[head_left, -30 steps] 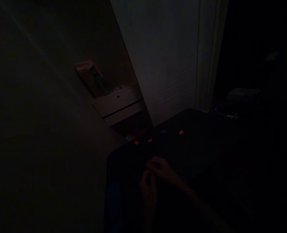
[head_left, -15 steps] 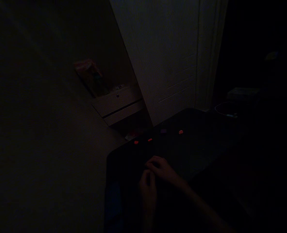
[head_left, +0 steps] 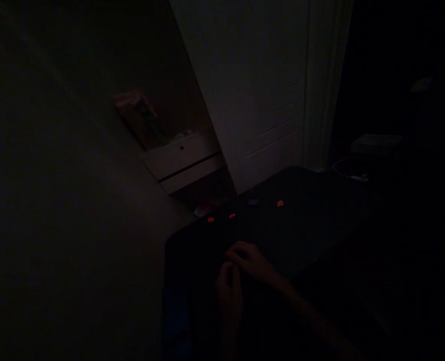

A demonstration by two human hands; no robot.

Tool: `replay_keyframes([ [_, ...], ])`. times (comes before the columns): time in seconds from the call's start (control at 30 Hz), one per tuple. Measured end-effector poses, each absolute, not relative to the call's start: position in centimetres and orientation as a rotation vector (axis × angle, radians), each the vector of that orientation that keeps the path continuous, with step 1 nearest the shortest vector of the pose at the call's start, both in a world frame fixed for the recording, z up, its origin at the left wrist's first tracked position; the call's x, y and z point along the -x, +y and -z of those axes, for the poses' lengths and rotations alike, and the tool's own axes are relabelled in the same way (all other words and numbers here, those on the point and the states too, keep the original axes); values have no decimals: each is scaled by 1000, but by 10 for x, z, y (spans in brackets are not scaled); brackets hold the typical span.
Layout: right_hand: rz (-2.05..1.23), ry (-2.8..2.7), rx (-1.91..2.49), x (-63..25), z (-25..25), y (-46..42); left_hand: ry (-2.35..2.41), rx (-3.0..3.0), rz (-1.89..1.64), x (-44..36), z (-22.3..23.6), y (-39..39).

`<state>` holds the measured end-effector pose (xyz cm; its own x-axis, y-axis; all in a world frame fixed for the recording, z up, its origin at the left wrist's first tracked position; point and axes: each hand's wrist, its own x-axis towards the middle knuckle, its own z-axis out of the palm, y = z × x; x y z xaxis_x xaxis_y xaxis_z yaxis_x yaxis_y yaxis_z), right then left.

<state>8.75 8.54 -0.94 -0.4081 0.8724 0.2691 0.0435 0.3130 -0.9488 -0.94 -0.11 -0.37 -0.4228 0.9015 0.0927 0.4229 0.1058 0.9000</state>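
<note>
In very dim light my left hand (head_left: 230,286) and my right hand (head_left: 248,256) meet over the near part of a dark table (head_left: 301,220). The fingers of both are bent into a pinch, with the tips close together. Whatever lies between those tips is too dark and small to make out. Beyond the hands rest a small round orange-red piece (head_left: 210,220), a short orange-red bar (head_left: 232,216) and another round orange-red piece (head_left: 280,203). A small dark purplish block (head_left: 253,202) sits between the bar and the farther round piece.
A dark blue flat item (head_left: 175,321) lies at the table's left edge. Behind stand a pale door (head_left: 260,90) and a drawer unit (head_left: 188,160) with a bag-like package (head_left: 141,118) on top. A thin white cable (head_left: 344,173) curves at the far right.
Both hands hold nearly the same pose and place. The view has shifted very slightly; the orange-red pieces lie where they were.
</note>
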Motion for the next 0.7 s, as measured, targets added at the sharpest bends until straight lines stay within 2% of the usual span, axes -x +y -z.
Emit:
replay_keyframes([
  [0.7, -1182, -1732, 825, -88, 10, 86, 1893, -1309, -1313, 9, 4, -2],
])
